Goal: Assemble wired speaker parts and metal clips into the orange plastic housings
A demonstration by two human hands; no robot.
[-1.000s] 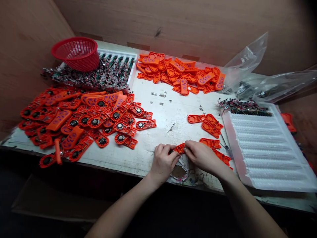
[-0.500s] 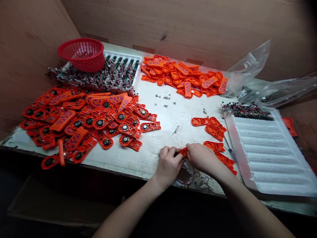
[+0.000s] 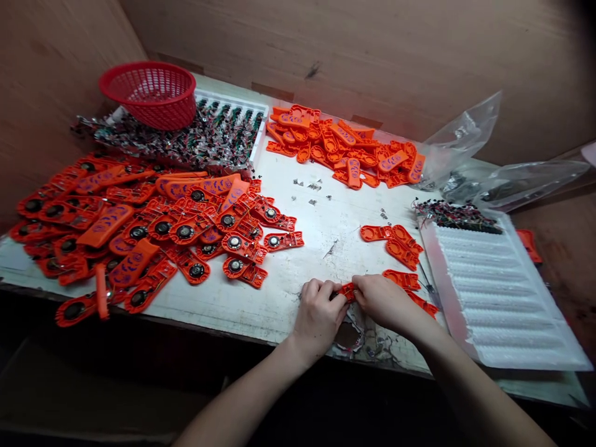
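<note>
Holding one orange casing [image 3: 347, 292] in closely pinched fingers of left hand [image 3: 320, 315] and right hand [image 3: 380, 299], left of ridged white tray [image 3: 505, 298]; showing many fitted casings [image 3: 186, 231] heaped farther left of tray, some bare-looking casings [image 3: 404, 249] remaining just beside it

By the near edge of the off-white surface [image 3: 316, 248], your piece [image 3: 347, 292] is orange-red. Along the far edge, orange casings [image 3: 342, 149] show purple prints; at the far left corner, a red latticed basket [image 3: 162, 115]; by the right edge, a white ribbed tray [image 3: 493, 298].
</note>
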